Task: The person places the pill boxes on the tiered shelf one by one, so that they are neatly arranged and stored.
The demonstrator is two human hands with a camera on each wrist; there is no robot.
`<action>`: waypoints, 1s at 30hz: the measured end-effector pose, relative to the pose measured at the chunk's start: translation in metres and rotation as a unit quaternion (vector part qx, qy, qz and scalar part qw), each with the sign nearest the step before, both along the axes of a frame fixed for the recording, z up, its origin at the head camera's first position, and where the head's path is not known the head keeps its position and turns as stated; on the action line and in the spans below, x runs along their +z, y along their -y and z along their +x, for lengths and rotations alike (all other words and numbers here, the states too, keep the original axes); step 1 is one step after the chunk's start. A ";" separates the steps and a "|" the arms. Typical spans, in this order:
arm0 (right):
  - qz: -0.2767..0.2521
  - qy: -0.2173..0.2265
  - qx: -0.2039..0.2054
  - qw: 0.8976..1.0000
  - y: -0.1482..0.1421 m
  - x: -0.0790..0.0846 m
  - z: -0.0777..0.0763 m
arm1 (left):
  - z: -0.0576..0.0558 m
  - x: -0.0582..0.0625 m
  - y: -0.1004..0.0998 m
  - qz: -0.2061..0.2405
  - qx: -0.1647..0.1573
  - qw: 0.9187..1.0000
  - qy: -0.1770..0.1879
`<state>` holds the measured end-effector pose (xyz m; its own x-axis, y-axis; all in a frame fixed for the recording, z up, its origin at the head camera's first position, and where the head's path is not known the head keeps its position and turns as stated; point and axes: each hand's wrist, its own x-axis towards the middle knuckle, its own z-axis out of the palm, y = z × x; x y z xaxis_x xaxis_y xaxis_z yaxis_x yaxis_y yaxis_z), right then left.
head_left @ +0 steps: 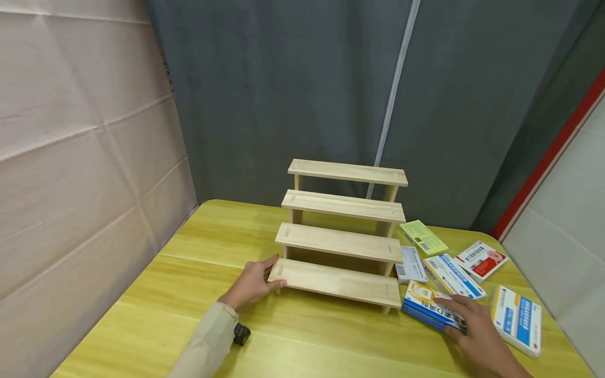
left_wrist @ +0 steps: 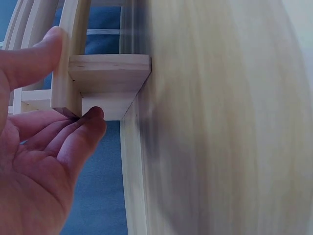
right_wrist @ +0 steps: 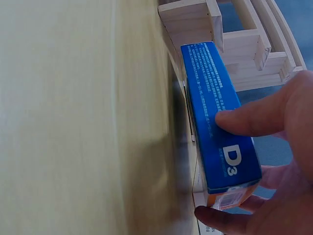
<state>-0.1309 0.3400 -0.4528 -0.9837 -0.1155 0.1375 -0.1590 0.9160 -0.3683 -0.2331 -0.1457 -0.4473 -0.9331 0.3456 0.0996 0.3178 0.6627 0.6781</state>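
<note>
A four-step wooden display rack (head_left: pixel 335 281) stands on the table. At the left end of its lowest step, my left hand (head_left: pixel 250 283) holds the board, thumb on one face and fingers at the other edge in the left wrist view. My right hand (head_left: pixel 479 331) grips a blue, white and yellow medicine box marked D3 (head_left: pixel 425 310) beside the rack's lower right corner. In the right wrist view the thumb presses the blue long side of the box (right_wrist: pixel 215 117), while the other fingers reach round its far side and end.
Several more medicine boxes lie right of the rack: a green one (head_left: pixel 424 237), a grey-white one (head_left: pixel 410 264), a red-and-white one (head_left: pixel 481 260), and blue-and-white ones (head_left: pixel 455 275), one near the right edge (head_left: pixel 517 319). A dark curtain (head_left: pixel 283 105) hangs behind the table (head_left: pixel 198 294).
</note>
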 end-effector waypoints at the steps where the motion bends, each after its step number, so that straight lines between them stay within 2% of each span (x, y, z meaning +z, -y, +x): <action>1: -0.006 -0.005 0.005 1.000 0.000 -0.001 0.000 | 0.000 0.000 0.000 -0.003 0.001 1.000 -0.001; 15: -0.070 -0.096 0.065 0.991 0.004 -0.005 0.003 | 0.000 0.001 0.000 0.000 0.003 1.000 0.002; 22: -0.077 -0.088 0.064 0.991 0.001 0.000 0.005 | 0.000 0.002 0.000 -0.002 0.003 1.000 0.000; 30: -0.073 -0.115 0.074 0.988 -0.004 0.005 0.003 | 0.000 0.001 0.000 -0.003 0.002 1.000 0.005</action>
